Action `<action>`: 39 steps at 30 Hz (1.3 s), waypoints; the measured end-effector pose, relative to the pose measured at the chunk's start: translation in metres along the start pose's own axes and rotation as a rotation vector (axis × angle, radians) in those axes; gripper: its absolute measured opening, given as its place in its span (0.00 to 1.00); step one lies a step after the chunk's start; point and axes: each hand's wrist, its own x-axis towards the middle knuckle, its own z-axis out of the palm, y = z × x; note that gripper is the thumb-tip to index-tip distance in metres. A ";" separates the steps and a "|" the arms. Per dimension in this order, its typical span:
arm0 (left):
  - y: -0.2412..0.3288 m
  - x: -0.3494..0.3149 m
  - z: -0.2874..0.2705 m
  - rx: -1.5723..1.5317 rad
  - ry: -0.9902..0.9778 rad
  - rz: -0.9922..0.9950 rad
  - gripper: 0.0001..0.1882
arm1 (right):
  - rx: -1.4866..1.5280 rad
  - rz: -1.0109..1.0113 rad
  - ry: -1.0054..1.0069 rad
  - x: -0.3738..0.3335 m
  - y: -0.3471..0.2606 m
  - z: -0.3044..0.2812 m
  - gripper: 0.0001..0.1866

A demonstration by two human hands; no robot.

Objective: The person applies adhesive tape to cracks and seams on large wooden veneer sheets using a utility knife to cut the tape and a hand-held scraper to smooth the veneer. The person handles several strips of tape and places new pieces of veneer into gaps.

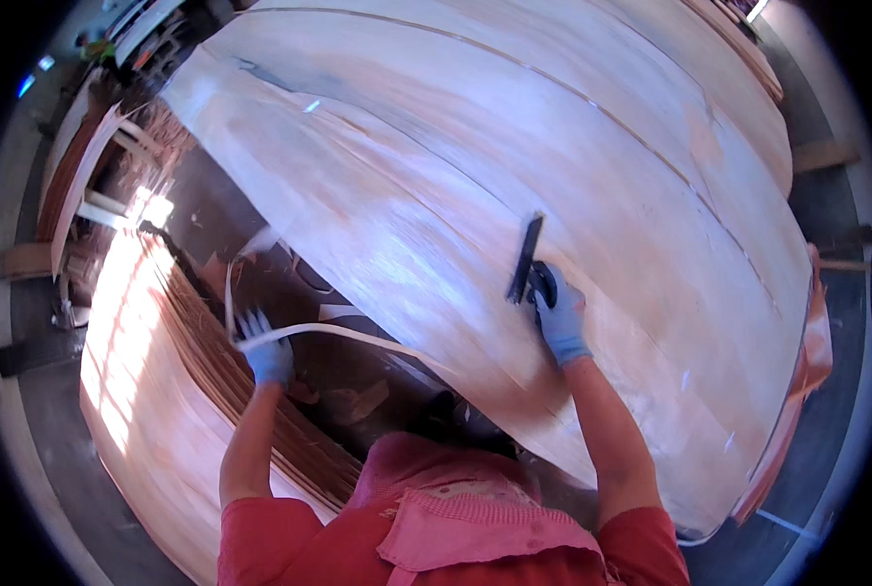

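My right hand (559, 305), in a light blue glove, is closed around the dark handle of a black tool with a straight, bar-like head (526, 256). It is over a large pale wood veneer sheet (436, 186), close to the sheet's near edge. On the left, my gloved left hand (270, 355) has its fingers stretched apart. A thin pale veneer strip (338, 329) crosses that hand, bends sharply beside the fingers and runs right toward the sheet's edge. The strip's upper part is smeared by motion.
A stack of veneer sheets (162, 391) lies at the lower left, partly sunlit. Between it and the large sheet is a dark floor gap with scraps (358, 398). More veneer (76, 186) stands at the far left. A person (99, 49) is in the far upper left.
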 end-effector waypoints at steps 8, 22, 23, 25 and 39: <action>0.139 -0.199 0.039 -0.959 -1.030 0.350 0.17 | 0.388 0.023 -0.138 -0.035 -0.036 -0.048 0.17; 0.385 -0.335 -0.131 -0.660 -1.340 1.241 0.20 | 0.065 0.761 -0.083 -0.508 0.031 -0.214 0.22; 0.400 -0.349 -0.147 -0.646 -1.343 1.271 0.19 | 0.054 0.822 -0.021 -0.536 0.039 -0.219 0.23; 0.441 -0.374 -0.192 -0.628 -1.339 1.327 0.18 | -0.006 0.928 0.128 -0.588 0.062 -0.233 0.25; 0.655 -0.456 -0.364 -0.947 -0.503 1.629 0.24 | 1.021 1.163 1.017 -0.712 0.252 -0.425 0.13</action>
